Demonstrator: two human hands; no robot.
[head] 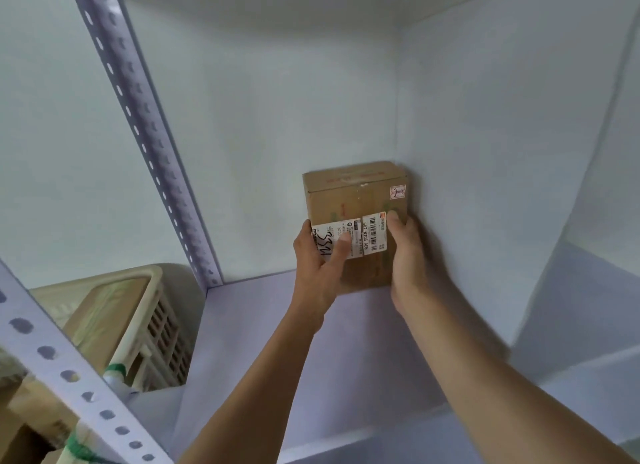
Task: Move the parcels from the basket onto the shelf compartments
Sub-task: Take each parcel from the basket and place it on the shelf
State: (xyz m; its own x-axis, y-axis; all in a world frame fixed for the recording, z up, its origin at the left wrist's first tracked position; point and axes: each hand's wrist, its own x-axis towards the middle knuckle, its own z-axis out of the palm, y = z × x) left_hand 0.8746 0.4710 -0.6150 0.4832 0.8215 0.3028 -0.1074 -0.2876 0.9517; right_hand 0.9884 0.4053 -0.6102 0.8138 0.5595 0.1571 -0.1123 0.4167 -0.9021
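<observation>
Nearest, at lower left, a perforated shelf rail (69, 377) crosses in front of the cream basket (166, 328), where a second parcel (104, 318) lies taped. Both forearms reach over the pale shelf board (263, 342) into the compartment.

The left hand (318, 266) grips the left edge of the cardboard parcel (353, 200), its thumb laid across the shipping label (372, 237). The right hand (408, 256) clasps the right edge, its fingers (394, 221) curled onto the front face. So the cardboard parcel stands upright between the two hands, held from both sides. It is deep in the right rear corner, close to the side wall (519, 152). I cannot tell whether its base is fully down.

To finish well, I would settle the base flat and square it against the back wall (277, 134) with the label facing out. Then both hands should draw straight back, so the parcel is not dragged along.
</observation>
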